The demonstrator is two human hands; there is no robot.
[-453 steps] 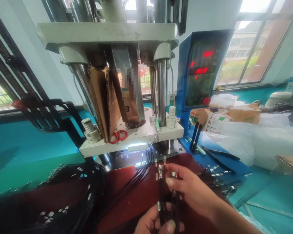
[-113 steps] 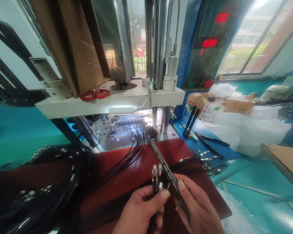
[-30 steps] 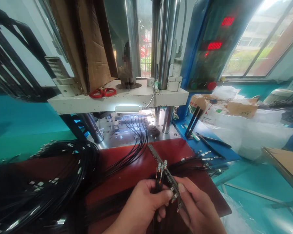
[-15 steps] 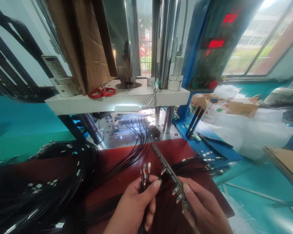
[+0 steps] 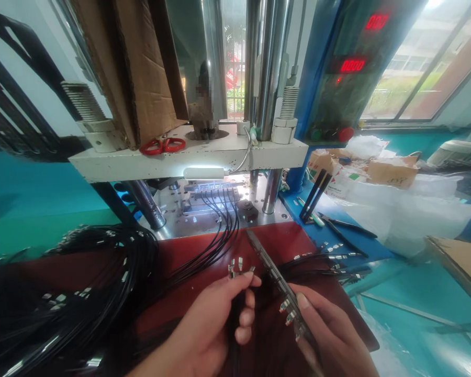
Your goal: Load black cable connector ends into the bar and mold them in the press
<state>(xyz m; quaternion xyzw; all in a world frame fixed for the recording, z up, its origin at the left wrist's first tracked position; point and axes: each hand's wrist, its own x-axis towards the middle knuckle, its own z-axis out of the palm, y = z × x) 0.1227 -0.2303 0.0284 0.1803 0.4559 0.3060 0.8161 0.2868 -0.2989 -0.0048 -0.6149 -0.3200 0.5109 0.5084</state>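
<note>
My L hand pinches black cables, metal tips at 12 o'clock; my R hand grips the bar at 3 o'clock, prob best held steady so each tip seats squarely.

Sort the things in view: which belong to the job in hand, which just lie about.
Probably in the job:
metal bar, in the right hand
metal-tipped cables, in the left hand

Apparently just lying about:
red-handled scissors
black-handled tool
tall cardboard

Factory wkshp: press w/ steel posts, blue ctrl box w/ red digits, coiled blk cables.
</note>
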